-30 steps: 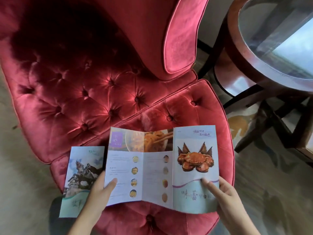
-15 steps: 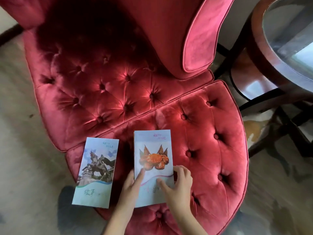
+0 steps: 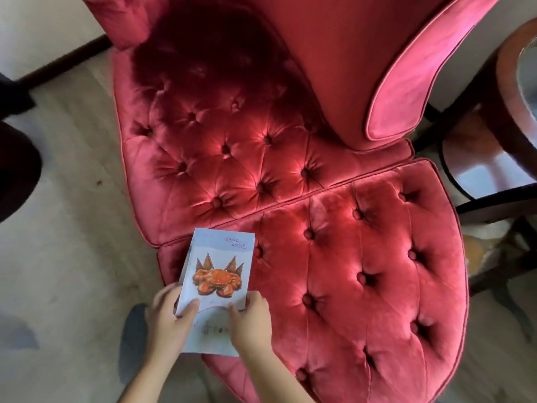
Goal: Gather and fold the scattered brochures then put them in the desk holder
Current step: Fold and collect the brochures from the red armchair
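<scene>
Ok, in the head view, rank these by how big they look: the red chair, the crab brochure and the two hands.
1. red chair, by far the largest.
2. crab brochure, held by both hands.
3. left hand and right hand: they look alike, so I won't rank them.

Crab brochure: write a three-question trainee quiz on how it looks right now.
1. True or false: the crab brochure is spread open with all its panels showing.
2. Multiple choice: its crab cover faces A) up toward the camera, B) down, C) edge-on to the camera.
3. Short answer: which one grips it, the left hand, the right hand, or both?

Key: 1 false, it is folded shut; 2 A; 3 both, at its near end.
</scene>
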`<state>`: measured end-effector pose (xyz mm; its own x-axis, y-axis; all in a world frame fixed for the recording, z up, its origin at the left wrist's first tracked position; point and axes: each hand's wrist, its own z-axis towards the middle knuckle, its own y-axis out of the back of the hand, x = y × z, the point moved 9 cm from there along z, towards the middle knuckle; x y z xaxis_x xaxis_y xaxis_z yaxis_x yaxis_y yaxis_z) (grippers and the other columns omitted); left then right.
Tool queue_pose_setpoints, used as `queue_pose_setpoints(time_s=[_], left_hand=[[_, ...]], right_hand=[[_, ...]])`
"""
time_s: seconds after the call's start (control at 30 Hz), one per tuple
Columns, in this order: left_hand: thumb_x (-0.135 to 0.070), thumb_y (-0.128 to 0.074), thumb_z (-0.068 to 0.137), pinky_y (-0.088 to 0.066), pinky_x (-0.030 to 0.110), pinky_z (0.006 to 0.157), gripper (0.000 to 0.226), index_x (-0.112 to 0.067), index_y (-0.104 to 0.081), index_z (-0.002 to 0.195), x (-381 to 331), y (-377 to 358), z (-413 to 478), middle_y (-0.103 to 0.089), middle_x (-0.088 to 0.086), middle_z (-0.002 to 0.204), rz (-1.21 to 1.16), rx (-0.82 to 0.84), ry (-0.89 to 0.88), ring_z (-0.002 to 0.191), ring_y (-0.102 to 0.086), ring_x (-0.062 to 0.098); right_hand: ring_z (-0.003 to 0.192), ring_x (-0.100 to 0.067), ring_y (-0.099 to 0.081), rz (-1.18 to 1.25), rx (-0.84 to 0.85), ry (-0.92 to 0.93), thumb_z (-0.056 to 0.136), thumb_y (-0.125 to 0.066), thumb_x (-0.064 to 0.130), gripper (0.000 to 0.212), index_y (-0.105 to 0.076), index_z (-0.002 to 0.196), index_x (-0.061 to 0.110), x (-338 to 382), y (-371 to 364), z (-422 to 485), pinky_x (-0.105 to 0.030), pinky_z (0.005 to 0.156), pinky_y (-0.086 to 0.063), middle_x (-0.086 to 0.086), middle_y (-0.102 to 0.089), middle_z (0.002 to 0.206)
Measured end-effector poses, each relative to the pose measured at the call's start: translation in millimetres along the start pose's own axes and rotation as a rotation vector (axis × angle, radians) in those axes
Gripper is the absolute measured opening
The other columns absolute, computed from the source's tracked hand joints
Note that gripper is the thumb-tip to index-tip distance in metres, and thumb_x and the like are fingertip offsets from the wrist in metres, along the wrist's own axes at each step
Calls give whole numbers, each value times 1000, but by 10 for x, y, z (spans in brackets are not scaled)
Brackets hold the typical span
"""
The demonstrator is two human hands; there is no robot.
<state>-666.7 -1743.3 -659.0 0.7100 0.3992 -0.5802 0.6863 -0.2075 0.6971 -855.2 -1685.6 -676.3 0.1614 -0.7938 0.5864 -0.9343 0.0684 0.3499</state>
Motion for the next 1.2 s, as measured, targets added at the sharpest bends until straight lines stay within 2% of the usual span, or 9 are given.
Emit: queue_pose_setpoints(time_s=[0.2,0.3,0.47,0.6,0.7,0.83,0.9,1.0,1.2], left_hand=[[-9,-74,77,-45,39,87,60,-16,-49,131,456,-3,45,-53,2,112,3,14,94,108,-49,22],[-13,-68,83,-46,33,72,53,-21,-45,130,545,-122,42,-65,1,108,-201,98,241,87,-61,15],[-7,-58,92,-47,22,75,26,-28,-50,105,52,-205,-136,-65,-5,104,-393,194,48,100,-63,16],[1,-54,92,-49,17,85,38,-27,-47,117,-732,-273,-247,-64,-8,115,-531,265,-121,103,-62,-4],[5,-56,89,-46,14,93,38,-14,-50,121,-1280,-417,-352,-62,-4,115,-543,255,-272,106,-59,-5],[14,-56,85,-46,9,84,44,-25,-55,105,-1602,-682,-288,-66,-5,101,-608,209,-269,94,-63,-6],[22,-53,79,-49,15,86,48,-18,-57,108,-1556,-914,-233,-68,2,101,-673,210,-166,95,-66,3],[25,-52,73,-51,35,93,50,2,-57,117,-1400,-1174,-272,-69,16,110,-732,215,-34,103,-66,23],[15,-59,80,-47,42,94,26,-3,-64,97,-1204,-1220,-235,-68,18,100,-744,116,70,100,-64,29]], right_hand=[[101,-22,-57,15,-83,-74,84,-63,32,40,-41,114,21,-85,-268,34,-30,77,-43,-2,-56,108],[89,-20,-56,31,-27,-59,86,-61,23,17,-48,97,19,-164,-280,133,-30,74,-42,-3,-58,98],[73,-10,-51,297,-8,190,84,-57,1,8,-54,84,8,81,145,22,-22,68,-41,-1,-57,80],[83,-8,-65,492,17,460,68,-51,-7,36,-63,96,12,482,782,-199,-19,72,-52,3,-70,88],[63,-4,-60,487,-109,512,66,-54,0,23,-67,78,16,550,1283,-178,-20,58,-49,7,-68,69],[61,-4,-53,399,-190,561,69,-54,-5,17,-61,70,10,610,1599,52,-17,54,-44,-6,-64,61],[70,-14,-60,389,-165,507,73,-53,-15,22,-66,78,1,472,1612,223,-23,63,-49,-22,-69,73],[84,-19,-69,389,-99,471,72,-49,-23,35,-67,92,-2,264,1562,330,-32,78,-56,-13,-74,90],[73,-4,-66,379,-107,494,73,-53,-19,26,-68,84,-1,260,1520,438,-17,69,-51,6,-73,75]])
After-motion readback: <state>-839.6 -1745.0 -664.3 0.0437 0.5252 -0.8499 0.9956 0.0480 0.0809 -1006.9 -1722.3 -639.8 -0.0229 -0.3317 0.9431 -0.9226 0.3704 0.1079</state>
